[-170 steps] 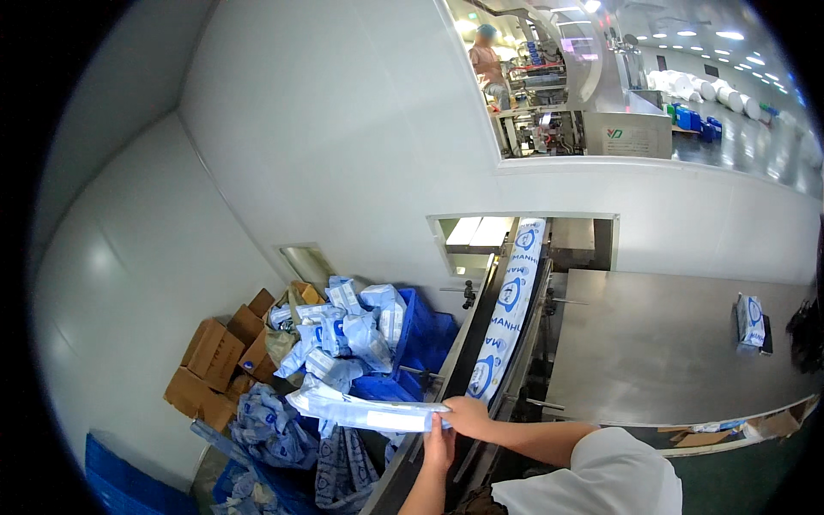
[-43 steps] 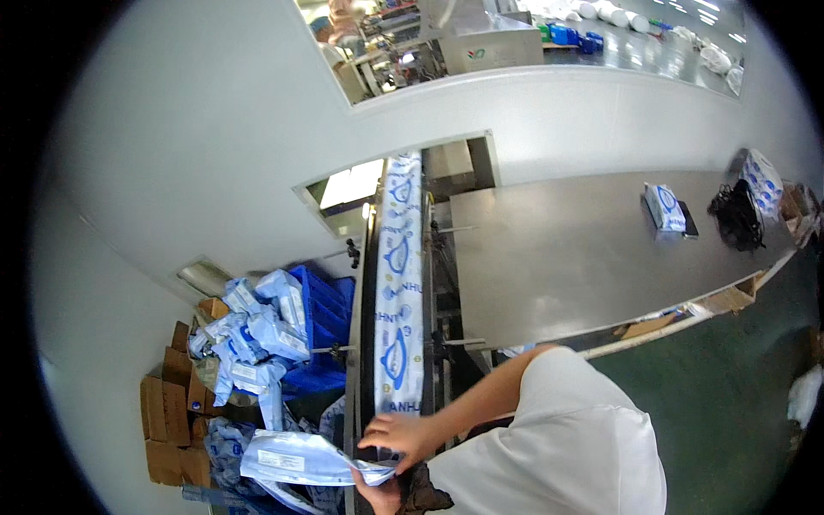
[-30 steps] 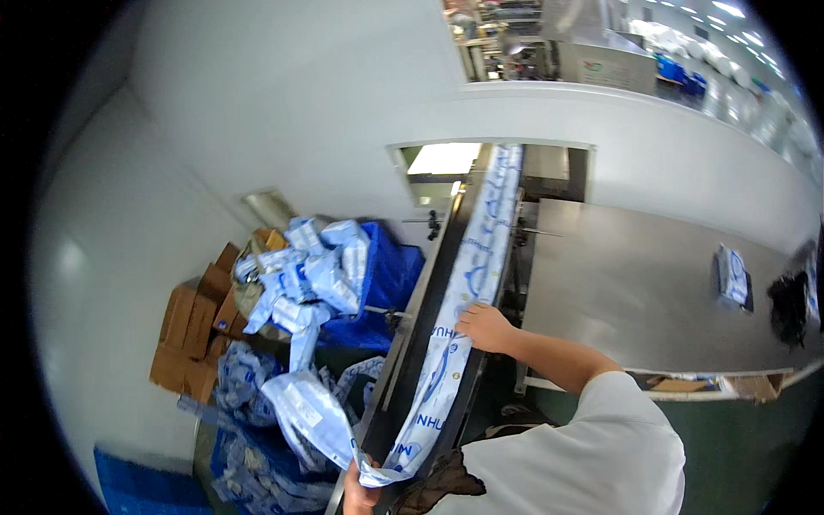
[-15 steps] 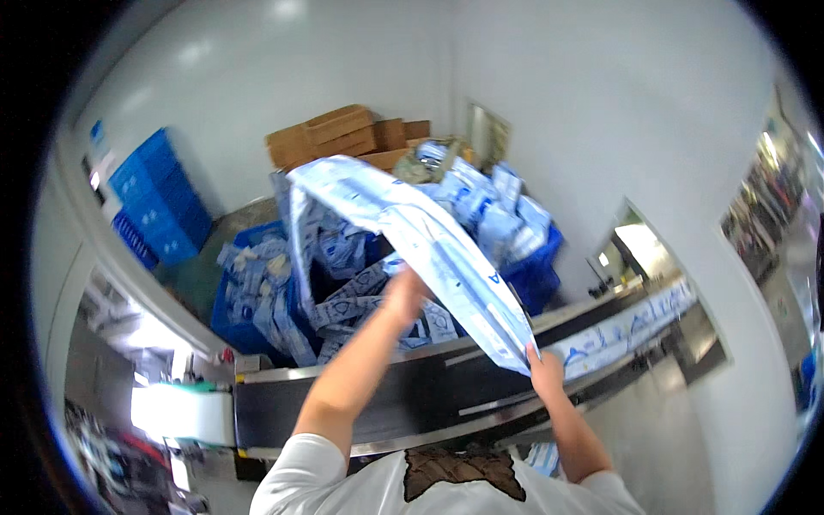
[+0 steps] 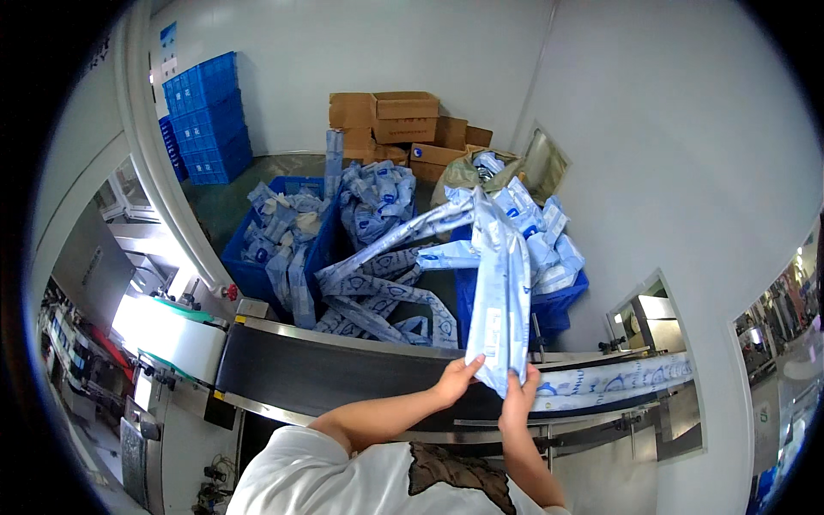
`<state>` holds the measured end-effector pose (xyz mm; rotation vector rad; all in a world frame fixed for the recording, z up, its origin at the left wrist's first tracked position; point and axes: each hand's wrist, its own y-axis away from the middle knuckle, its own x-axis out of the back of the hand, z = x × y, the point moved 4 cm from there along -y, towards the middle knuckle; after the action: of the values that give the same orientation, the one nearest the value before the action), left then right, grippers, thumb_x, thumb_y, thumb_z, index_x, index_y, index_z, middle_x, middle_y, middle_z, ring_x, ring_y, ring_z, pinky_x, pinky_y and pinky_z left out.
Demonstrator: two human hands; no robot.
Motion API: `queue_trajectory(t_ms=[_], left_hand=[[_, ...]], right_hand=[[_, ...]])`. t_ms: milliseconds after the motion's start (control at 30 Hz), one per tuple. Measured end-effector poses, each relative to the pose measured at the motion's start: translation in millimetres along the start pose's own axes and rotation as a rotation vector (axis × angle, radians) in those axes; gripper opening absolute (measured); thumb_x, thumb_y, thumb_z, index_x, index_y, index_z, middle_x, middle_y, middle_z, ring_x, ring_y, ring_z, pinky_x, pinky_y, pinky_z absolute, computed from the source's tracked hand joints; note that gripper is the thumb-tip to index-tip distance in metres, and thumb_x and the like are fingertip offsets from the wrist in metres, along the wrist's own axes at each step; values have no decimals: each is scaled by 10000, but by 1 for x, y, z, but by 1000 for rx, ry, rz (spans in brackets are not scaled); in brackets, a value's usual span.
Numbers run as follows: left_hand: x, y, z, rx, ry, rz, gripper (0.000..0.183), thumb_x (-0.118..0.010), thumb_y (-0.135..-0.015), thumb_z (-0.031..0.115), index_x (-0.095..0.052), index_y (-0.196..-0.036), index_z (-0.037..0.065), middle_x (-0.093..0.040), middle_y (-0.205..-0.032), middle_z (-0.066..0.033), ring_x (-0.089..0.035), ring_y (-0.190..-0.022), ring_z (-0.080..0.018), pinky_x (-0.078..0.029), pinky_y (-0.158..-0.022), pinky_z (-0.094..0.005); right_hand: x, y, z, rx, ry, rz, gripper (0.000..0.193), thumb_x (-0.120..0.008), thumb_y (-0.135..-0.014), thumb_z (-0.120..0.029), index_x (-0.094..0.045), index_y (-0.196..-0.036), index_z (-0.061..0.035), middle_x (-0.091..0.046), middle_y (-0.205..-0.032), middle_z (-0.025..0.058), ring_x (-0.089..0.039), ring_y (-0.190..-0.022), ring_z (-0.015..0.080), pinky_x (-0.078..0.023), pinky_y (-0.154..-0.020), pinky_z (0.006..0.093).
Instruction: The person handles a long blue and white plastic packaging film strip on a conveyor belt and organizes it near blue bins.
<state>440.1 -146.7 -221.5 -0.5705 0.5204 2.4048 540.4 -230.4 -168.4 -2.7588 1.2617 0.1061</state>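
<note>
A long light-blue printed packaging film strip (image 5: 498,283) rises from my hands, folds over near the blue bin at the right and runs back down to the left. My left hand (image 5: 459,379) pinches its near end on the left edge. Closed on the other edge of that end is my right hand (image 5: 519,396), fingers upright. Both hands are above the black conveyor belt (image 5: 309,371). More printed film (image 5: 614,382) lies along the belt's right part, just beside my right hand. Loops of the same film (image 5: 386,292) are heaped on the floor behind the conveyor.
Blue bins (image 5: 313,249) full of crumpled blue packets stand beyond the belt, another bin (image 5: 549,313) at the right. Cardboard boxes (image 5: 403,120) and stacked blue crates (image 5: 206,120) are at the back. A wall opening (image 5: 657,309) is at right, a machine (image 5: 172,339) at left.
My left hand has come down from the middle of the film to its near end, beside my right hand. The film has swung more upright. The view has shifted.
</note>
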Motion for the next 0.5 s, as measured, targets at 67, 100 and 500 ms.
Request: queue_trajectory(t_ms=[67,100,500], left_hand=[[6,10,10,39,114,79,347,-500,-881,359,-571,-1031,54,-600,-989,-43,-564,-898,-128,-443,-775,-285],[11,11,9,42,174,60,330,-496,-886,345,-573,-1017,53,-603,-983,-36,-566,-896,-132,-447,-766,-286],[45,55,93,-133,317,95,340,-490,-889,282,-521,-1074,-2,-581,-1051,-77,-540,-978,-183,-384,-888,-358]], right_hand=[[-10,9,-1,114,121,-192,419,-571,-802,-119,-377,-1151,8,-482,-1028,113,-465,-950,196,-364,-848,314],[-13,14,-8,197,210,-308,489,-609,-782,-160,-370,-1174,10,-485,-1024,133,-470,-951,229,-367,-847,339],[109,-22,-54,786,1267,-268,437,-587,-565,-56,-537,-998,-43,-523,-978,141,-477,-939,334,-368,-810,433]])
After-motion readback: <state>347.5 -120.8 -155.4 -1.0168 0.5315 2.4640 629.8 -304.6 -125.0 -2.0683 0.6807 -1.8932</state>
